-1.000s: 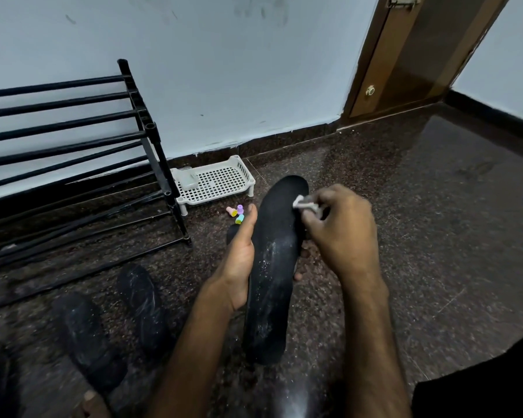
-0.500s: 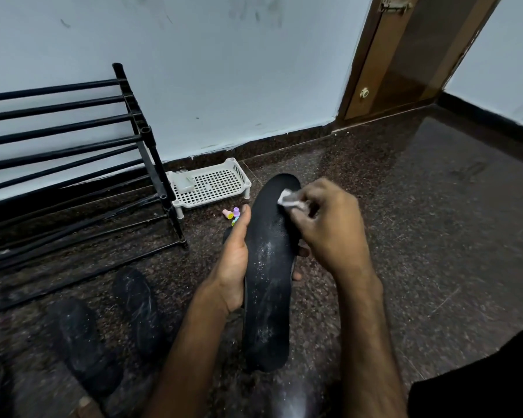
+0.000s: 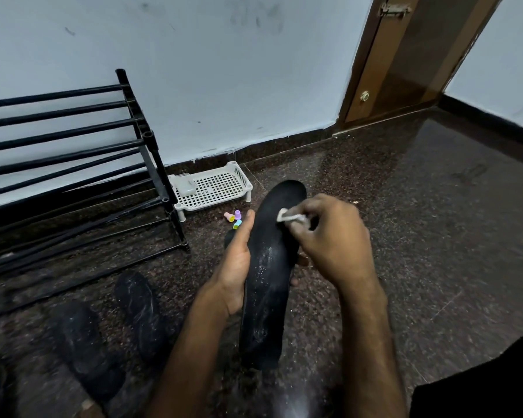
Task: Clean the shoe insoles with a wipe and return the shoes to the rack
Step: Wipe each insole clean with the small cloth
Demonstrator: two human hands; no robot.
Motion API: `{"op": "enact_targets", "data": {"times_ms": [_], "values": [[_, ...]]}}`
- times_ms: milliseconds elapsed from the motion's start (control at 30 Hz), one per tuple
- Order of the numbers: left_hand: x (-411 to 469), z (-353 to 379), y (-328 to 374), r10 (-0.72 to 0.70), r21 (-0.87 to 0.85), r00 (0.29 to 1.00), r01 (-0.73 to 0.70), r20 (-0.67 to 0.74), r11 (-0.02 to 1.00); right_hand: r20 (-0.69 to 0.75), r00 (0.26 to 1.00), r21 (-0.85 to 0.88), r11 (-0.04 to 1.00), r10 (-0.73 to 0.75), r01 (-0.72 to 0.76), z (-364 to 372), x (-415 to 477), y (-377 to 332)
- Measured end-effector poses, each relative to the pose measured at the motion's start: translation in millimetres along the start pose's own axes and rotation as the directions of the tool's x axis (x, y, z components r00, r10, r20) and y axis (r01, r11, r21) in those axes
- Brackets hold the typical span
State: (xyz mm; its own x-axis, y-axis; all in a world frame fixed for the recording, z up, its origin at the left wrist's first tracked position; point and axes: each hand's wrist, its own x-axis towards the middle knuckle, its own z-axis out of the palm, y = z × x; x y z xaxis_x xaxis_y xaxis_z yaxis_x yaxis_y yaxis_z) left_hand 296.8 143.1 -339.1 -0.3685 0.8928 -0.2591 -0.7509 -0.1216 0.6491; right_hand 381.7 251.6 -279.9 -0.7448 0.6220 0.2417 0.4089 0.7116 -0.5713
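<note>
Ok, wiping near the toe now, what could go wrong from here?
The wipe, pinched by the right hand, is a small wad; white specks lower on the insole could get missed. The left hand grips only its middle, so pressing might flex the toe end away.

Left hand [image 3: 234, 267] grips palm-up; right hand [image 3: 332, 239] pinches.

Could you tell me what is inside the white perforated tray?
A small pale rectangular block sits at the left end of the white perforated plastic tray; the black metal rack hides that corner.
</note>
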Motion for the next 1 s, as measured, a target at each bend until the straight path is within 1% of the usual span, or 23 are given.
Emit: {"op": "enact_targets", "data": {"times_ms": [67,100,133,167,233,267,367,400,467,500,533,567,600,667,700,733,767,800,833,867,900,967,1000], "values": [[-0.8,3.2,0.0,0.008,0.019,1.0,-0.008,0.003,1.0,-0.192,0.981,-0.012,0.999,0.033,-0.036,-1.1,5.2,-1.9],[-1.3,5.7,0.4,0.015,0.028,1.0,-0.014,-0.005,1.0,-0.229,0.973,0.017,1.0,0.015,-0.012,0.9,7.6,-6.1],[-0.7,5.5,0.8,0.023,0.024,1.0,-0.022,-0.012,0.999,-0.205,0.978,0.054,0.998,-0.029,0.041,3.8,8.6,-10.3],[0.1,5.7,1.2,0.025,0.002,1.0,-0.025,-0.011,1.0,-0.131,0.988,0.091,0.992,-0.079,0.091,6.9,8.2,-12.9],[-1.0,4.0,2.8,0.023,-0.032,1.0,-0.023,-0.012,0.999,0.001,0.994,0.107,0.988,-0.109,0.109,11.4,4.8,-16.4],[-1.3,1.9,3.0,0.021,-0.014,1.0,-0.021,-0.011,1.0,-0.022,0.996,0.085,0.992,-0.086,0.088,13.0,4.5,-15.7],[-1.2,1.5,3.4,0.025,0.054,0.999,-0.024,-0.024,0.998,-0.239,0.971,0.076,0.996,-0.024,0.043,15.7,6.3,-14.3],[-1.7,3.5,3.3,0.026,0.047,1.0,-0.025,-0.018,0.999,-0.225,0.973,0.096,0.993,-0.045,0.068,16.0,6.7,-15.5],[-0.8,3.3,1.6,0.022,0.011,1.0,-0.021,-0.018,1.0,-0.053,0.993,0.149,0.983,-0.105,0.112,15.0,5.6,-14.6],[-0.9,2.3,0.5,0.019,0.012,1.0,-0.019,-0.025,1.0,0.024,0.994,0.15,0.984,-0.106,0.101,13.4,5.1,-13.8],[-0.9,0.7,-0.7,0.012,0.03,1.0,-0.011,-0.027,0.999,0.035,0.996,0.124,0.989,-0.085,0.08,12.1,5.2,-12.3],[-0.6,-0.6,-1.2,0.0,0.051,1.0,0.001,-0.019,0.999,-0.022,0.998,0.098,0.994,-0.052,0.054,11.4,6.2,-9.8],[0.7,-1.2,-1.8,-0.006,0.075,1.0,0.007,-0.012,0.997,-0.126,0.992,0.08,0.997,-0.01,0.02,10.2,7.4,-8.2],[1.3,3.6,-1.3,0.001,0.125,1.0,0.0,-0.011,0.992,-0.318,0.947,0.084,0.996,0.046,-0.02,11.5,8.9,-6.1],[0.9,5.9,-1.3,0.005,0.124,1.0,-0.002,-0.018,0.992,-0.322,0.946,0.11,0.994,0.031,0.004,13.5,8.7,-5.3],[1.7,6.4,-1.8,0.013,0.097,0.999,-0.01,-0.031,0.995,-0.236,0.972,0.146,0.988,-0.011,0.047,15.0,8.1,-4.4],[2.0,7.1,-1.9,0.017,0.042,0.998,-0.015,-0.055,0.999,-0.08,0.995,0.196,0.978,-0.059,0.074,16.7,6.4,-4.0],[3.1,4.4,-2.4,0.019,-0.023,0.996,-0.021,-0.084,1.0,0.093,0.991,0.229,0.971,-0.095,0.071,18.7,3.2,-3.6],[4.1,1.8,-2.5,0.014,-0.072,0.995,-0.021,-0.097,0.997,0.221,0.969,0.225,0.972,-0.113,0.062,19.7,0.1,-3.5],[4.5,-1.2,-2.7,0.012,-0.086,0.995,-0.02,-0.097,0.996,0.265,0.959,0.187,0.981,-0.102,0.053,20.2,-2.0,-2.8],[3.2,-1.3,-1.7,0.015,-0.077,0.996,-0.022,-0.086,0.997,0.222,0.972,0.143,0.989,-0.075,0.044,20.7,-2.0,-1.0],[2.3,0.3,-0.3,0.019,-0.042,0.999,-0.021,-0.047,0.999,-0.039,0.999,0.053,0.998,-0.014,0.016,17.7,1.2,-1.0],[2.4,0.9,-0.4,0.012,-0.018,0.999,-0.013,-0.043,1.0,-0.178,0.984,0.039,0.999,0.009,-0.002,15.9,3.4,-2.0]]}}
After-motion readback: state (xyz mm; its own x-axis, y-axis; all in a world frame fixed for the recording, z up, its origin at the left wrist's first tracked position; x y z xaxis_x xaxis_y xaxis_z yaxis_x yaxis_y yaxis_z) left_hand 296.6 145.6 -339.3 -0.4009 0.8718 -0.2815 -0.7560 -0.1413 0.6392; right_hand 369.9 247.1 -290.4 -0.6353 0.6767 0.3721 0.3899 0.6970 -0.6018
